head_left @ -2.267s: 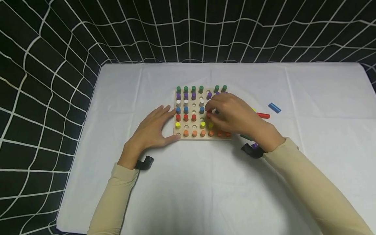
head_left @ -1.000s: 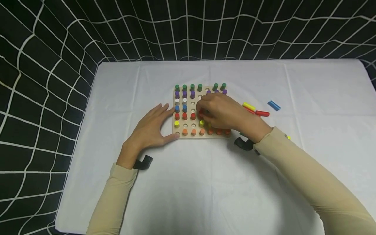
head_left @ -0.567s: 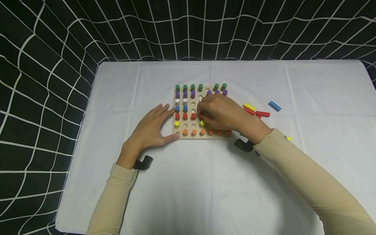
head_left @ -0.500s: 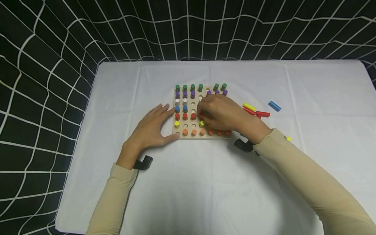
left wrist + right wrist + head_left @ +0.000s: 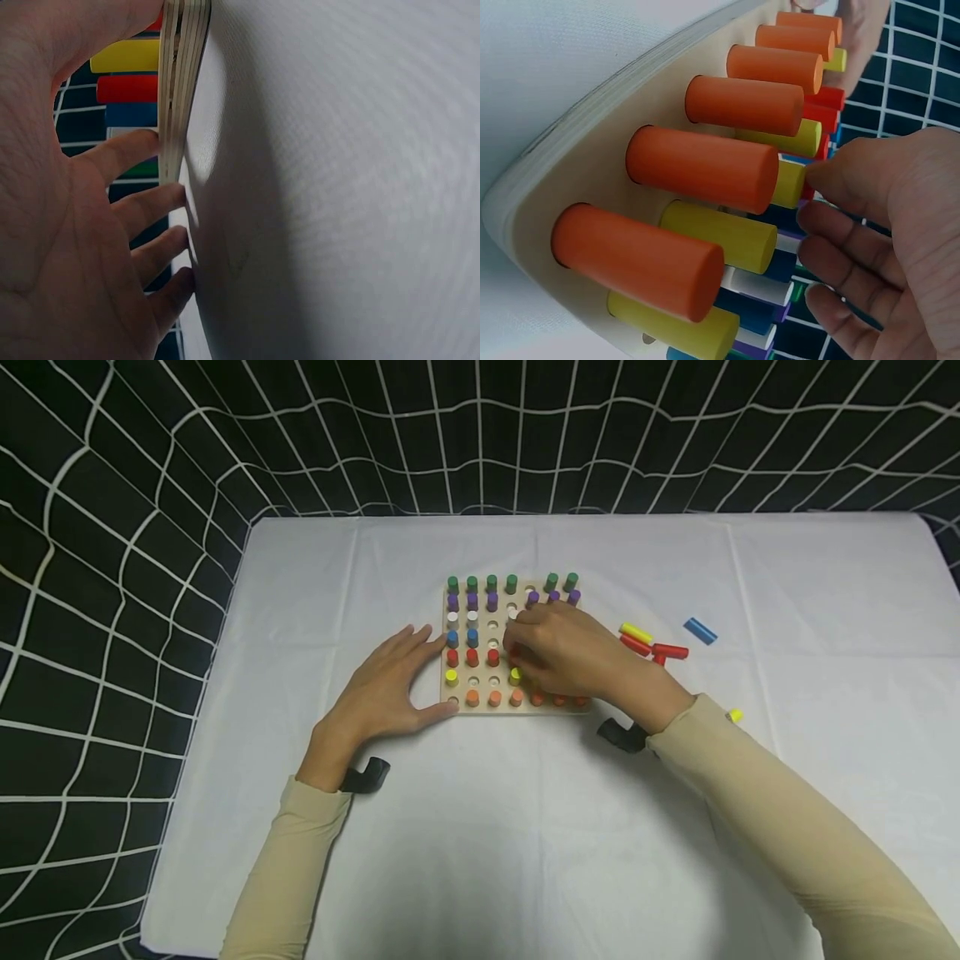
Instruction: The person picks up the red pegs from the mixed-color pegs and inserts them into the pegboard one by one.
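A wooden pegboard (image 5: 502, 625) with rows of coloured pegs lies on the table. My left hand (image 5: 378, 693) rests at its left side with fingers spread, the thumb at the near corner and the index finger at the edge. In the left wrist view, the index fingertip meets the layered board edge (image 5: 176, 97). My right hand (image 5: 570, 647) is over the board's right half, pinching a red peg (image 5: 808, 193) in the red row; the fingers hide most of it. Upright orange pegs (image 5: 701, 169) and yellow pegs (image 5: 718, 234) stand beside the right hand in its wrist view.
Loose pegs lie right of the board: a yellow peg (image 5: 637, 632), red pegs (image 5: 670, 652) and blue pegs (image 5: 701, 631). Another yellow peg (image 5: 736, 715) shows by the right sleeve. White cloth (image 5: 450, 860) covers the table, and white netting (image 5: 480, 443) hangs behind it.
Since the oldest frame, my right hand has moved left along the red row, uncovering the loose yellow peg. Over the last second it stays almost in place. The left hand keeps its position.
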`<state>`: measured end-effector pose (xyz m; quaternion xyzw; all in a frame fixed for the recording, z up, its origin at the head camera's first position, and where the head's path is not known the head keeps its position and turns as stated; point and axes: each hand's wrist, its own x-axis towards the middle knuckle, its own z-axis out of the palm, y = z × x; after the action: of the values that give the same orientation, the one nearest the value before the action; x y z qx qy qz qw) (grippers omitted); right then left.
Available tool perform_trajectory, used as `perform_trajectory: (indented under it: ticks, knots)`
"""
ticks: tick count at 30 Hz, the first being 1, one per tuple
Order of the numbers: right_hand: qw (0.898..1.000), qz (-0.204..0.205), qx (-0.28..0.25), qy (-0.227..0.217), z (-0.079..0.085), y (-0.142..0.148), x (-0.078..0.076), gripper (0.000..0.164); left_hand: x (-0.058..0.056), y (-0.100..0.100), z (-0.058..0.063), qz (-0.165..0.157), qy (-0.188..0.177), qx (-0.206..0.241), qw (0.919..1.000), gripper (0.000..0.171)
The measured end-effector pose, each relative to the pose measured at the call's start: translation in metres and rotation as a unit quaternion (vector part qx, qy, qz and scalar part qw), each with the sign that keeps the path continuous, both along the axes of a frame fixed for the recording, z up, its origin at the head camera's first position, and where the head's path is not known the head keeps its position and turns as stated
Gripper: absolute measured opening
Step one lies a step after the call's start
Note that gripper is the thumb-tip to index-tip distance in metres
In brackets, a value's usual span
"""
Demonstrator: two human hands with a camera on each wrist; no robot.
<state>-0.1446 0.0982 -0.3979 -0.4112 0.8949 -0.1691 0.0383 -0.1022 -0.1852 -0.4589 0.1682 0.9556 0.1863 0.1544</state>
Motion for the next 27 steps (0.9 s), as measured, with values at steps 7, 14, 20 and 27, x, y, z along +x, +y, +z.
perform_trajectory:
  ticks: [7, 14, 20, 27]
  knots:
    - [1.0, -0.021, 0.0, 0.007, 0.003, 0.007, 0.003, 0.014, -0.001, 0.001, 0.001, 0.004, -0.001, 0.0, 1.0, 0.1]
    - [0.999, -0.049, -0.008, 0.005, 0.005, 0.023, 0.009, 0.02, 0.001, 0.002, 0.0, 0.006, 0.0, 0.004, 1.0, 0.1]
    - [0.996, -0.081, -0.027, 0.009, 0.006, 0.036, 0.013, 0.021, 0.001, 0.003, 0.0, 0.005, 0.001, 0.003, 1.0, 0.1]
    - [0.991, -0.127, -0.039, -0.004, 0.006, 0.052, 0.021, 0.022, 0.0, 0.002, 0.0, 0.004, 0.004, 0.002, 1.0, 0.1]
